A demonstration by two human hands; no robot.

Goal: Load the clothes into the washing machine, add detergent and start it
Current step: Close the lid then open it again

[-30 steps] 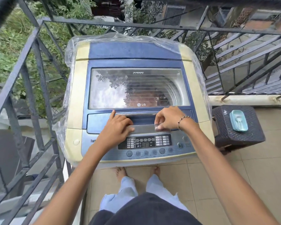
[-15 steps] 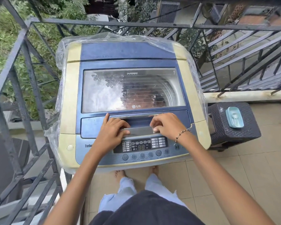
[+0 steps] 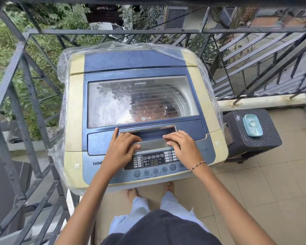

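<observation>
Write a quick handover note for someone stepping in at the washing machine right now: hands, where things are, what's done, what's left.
Left hand: fingers curled on the lid handle, holding nothing else.
Right hand: fingers resting on the same handle, also otherwise empty.
Washing machine: lid is down; something dark shows through the window, but reflections hide what it is. The display is lit.
A teal container with a spoon sits on the dark stool to the right.
Done: cannot tell whether clothes or detergent are in.
Left: check the load, add detergent if needed, press start.
</observation>
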